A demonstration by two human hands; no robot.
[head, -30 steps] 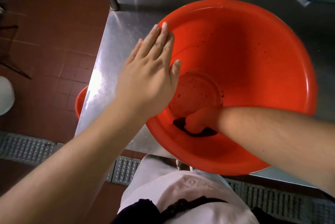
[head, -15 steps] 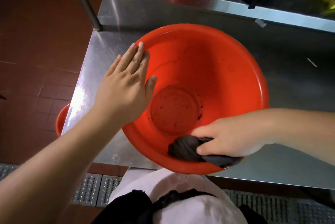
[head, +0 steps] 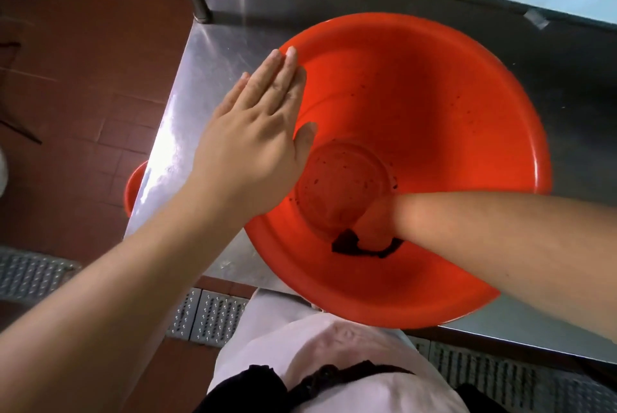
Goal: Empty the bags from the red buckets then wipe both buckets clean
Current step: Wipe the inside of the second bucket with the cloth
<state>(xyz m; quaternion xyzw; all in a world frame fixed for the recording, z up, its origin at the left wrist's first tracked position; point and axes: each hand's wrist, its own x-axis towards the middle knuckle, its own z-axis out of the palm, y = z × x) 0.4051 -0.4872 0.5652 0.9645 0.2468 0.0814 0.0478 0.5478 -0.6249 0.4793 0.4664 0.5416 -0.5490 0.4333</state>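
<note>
Wiping inside the big red plastic bucket (head: 434, 105) on the stainless steel tabletop (head: 213, 55).

We press our left hand (head: 257, 132) flat and open on the bucket's left rim, fingers (head: 283, 78) together, thumb over the inner wall. Our right hand (head: 374, 222) reaches down inside to the near edge of the round bottom, pressing on a dark crumpled cloth (head: 347, 242) that shows under and beside it; we cannot tell how the fingers close on it. The bucket's near edge overhangs the tabletop front. Dark specks dot the inner wall and bottom. A second red bucket (head: 133, 189) peeks out below the tabletop's left edge, over the red-brown tiled floor (head: 83, 78).
</note>
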